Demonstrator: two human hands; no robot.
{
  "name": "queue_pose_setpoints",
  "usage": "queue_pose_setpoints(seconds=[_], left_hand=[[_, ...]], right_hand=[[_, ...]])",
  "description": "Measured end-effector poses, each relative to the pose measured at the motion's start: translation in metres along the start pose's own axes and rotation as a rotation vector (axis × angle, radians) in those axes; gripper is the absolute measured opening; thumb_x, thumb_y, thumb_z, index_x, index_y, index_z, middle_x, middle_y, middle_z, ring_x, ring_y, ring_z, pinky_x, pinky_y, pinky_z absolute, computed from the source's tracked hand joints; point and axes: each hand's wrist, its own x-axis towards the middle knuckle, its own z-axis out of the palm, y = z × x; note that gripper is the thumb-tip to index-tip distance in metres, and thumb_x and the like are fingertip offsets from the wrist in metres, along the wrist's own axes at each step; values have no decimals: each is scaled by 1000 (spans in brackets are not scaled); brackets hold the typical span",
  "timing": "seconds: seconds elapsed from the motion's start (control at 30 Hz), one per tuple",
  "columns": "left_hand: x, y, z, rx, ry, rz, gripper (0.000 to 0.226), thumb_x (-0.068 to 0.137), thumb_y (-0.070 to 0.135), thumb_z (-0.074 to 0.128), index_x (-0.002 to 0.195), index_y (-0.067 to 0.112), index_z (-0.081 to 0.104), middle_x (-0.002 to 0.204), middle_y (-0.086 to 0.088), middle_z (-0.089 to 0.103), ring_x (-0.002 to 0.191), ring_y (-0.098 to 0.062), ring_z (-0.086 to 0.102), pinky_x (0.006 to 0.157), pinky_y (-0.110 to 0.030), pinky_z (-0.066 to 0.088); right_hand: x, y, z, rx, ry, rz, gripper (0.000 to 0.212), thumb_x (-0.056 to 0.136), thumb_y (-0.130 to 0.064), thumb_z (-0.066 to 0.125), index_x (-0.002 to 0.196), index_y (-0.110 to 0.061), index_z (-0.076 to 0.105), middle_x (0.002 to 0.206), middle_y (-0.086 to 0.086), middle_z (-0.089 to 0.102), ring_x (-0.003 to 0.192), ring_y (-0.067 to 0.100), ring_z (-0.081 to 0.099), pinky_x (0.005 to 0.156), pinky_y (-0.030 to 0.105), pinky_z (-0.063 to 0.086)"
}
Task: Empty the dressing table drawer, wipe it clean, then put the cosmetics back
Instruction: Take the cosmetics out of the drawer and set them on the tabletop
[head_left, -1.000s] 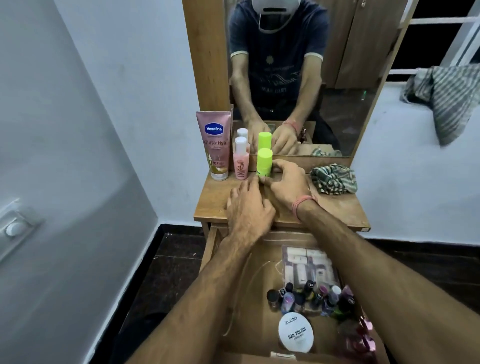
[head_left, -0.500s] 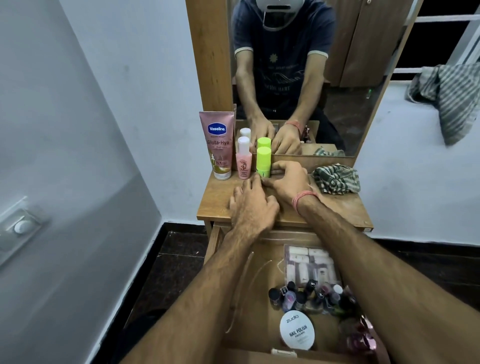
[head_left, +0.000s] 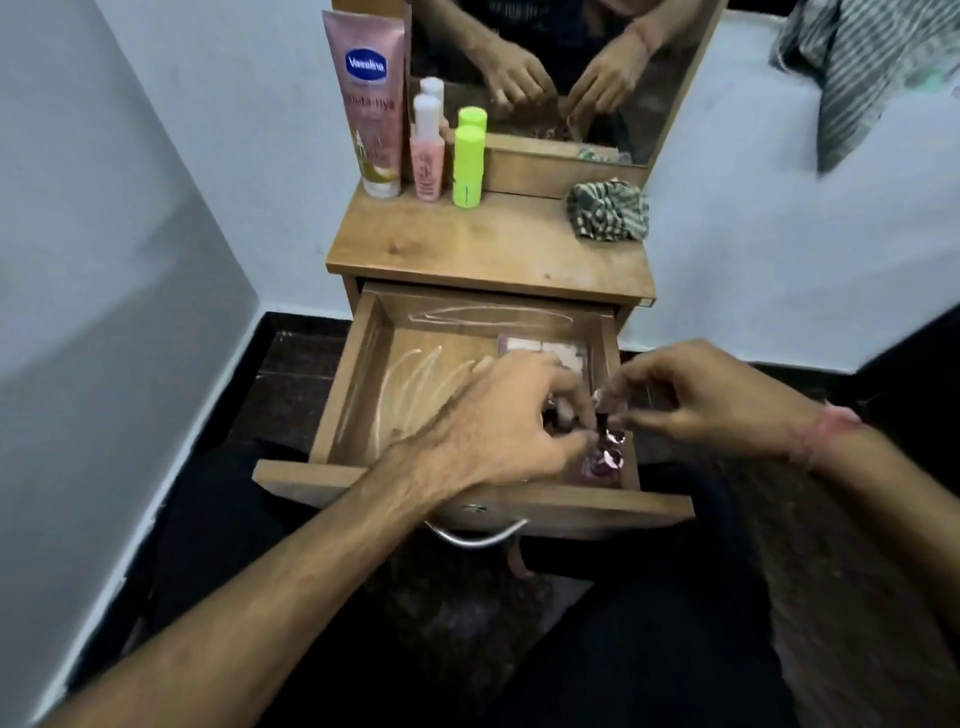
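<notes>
Pale walls meet in a corner behind a small wooden dressing table, and nearest the camera both forearms reach down into its pulled-out drawer (head_left: 332, 400). Left hand (head_left: 498, 421) curls over the small bottles in the drawer's right front corner; its fingers look closed around one or more, though what exactly it grips is hidden beneath the knuckles. Right hand (head_left: 711, 395) pinches the dark cap of a nail polish bottle (head_left: 605, 457), probably to lift it straight out without tipping its neighbours. Behind the hands lies a flat clear packet (head_left: 545, 349); pale smears streak the bare drawer floor, so the wiping is yet to come. Further back, on the tabletop, the pink Vaseline tube (head_left: 370, 98), the pink bottle (head_left: 427, 156) and the green stick (head_left: 467, 166) stand in a row by the mirror, seemingly to leave room, with the striped cloth (head_left: 608, 210) ready at the right.
</notes>
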Motion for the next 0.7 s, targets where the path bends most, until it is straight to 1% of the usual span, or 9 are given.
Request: queue_pose_setpoints(seconds=[0.07,0.17,0.23,0.3,0.33,0.43,0.57,0.67,0.7], left_hand=[[-3,2,6,30,-106,17,17,84,49,86,99,41,83,87,22,67,87,6,60,83,-33,57],[0,-1,11,-1,-201,-12,23,87,47,91,108,42,84,92,26,68,86,11,57,72,-23,47],[4,-2,13,-11,-225,-20,26,86,45,95,110,41,85,92,25,70,87,11,59,73,-23,50],[8,-3,14,11,-269,-21,29,84,43,98,111,41,86,93,24,73,91,8,65,81,-24,58],[10,-3,15,24,-295,-21,30,84,42,98,111,40,86,92,24,74,91,7,67,83,-24,60],[16,-2,15,91,-328,-14,28,83,43,98,109,41,87,89,23,75,86,7,69,79,-22,58],[22,6,14,238,-301,46,26,84,54,95,105,41,86,86,24,75,85,2,70,80,-25,59],[24,11,17,306,-298,89,25,88,58,89,104,39,86,86,23,77,87,0,72,84,-26,60],[25,12,18,314,-304,93,24,90,58,87,104,38,86,87,23,77,87,-1,72,84,-25,60]], right_hand=[[-13,5,6,-20,9,-8,15,92,-24,84,103,-34,83,91,-28,74,87,-17,66,73,6,45],[-19,10,12,-14,19,-10,22,92,-20,83,109,-35,82,95,-31,73,91,-20,64,76,1,43],[-18,12,16,-39,24,-9,25,90,-19,83,110,-35,81,92,-39,67,91,-22,62,76,2,42],[-15,12,20,-73,22,5,27,88,-18,82,108,-35,81,87,-48,57,85,-23,60,73,3,41],[-12,12,22,-92,23,12,26,87,-19,81,107,-35,80,83,-49,53,80,-22,59,71,4,39],[-6,11,28,-165,24,26,22,84,-26,84,104,-36,80,78,-38,54,73,-14,53,67,12,37],[-2,9,30,-210,13,43,12,83,-32,80,95,-33,79,79,-24,63,76,3,58,69,28,47],[0,6,28,-236,-13,80,5,83,-34,77,81,-33,72,77,-20,67,77,10,62,70,32,52],[2,6,28,-239,-18,95,13,83,-33,77,74,-33,67,74,-19,67,75,10,62,68,31,50]])
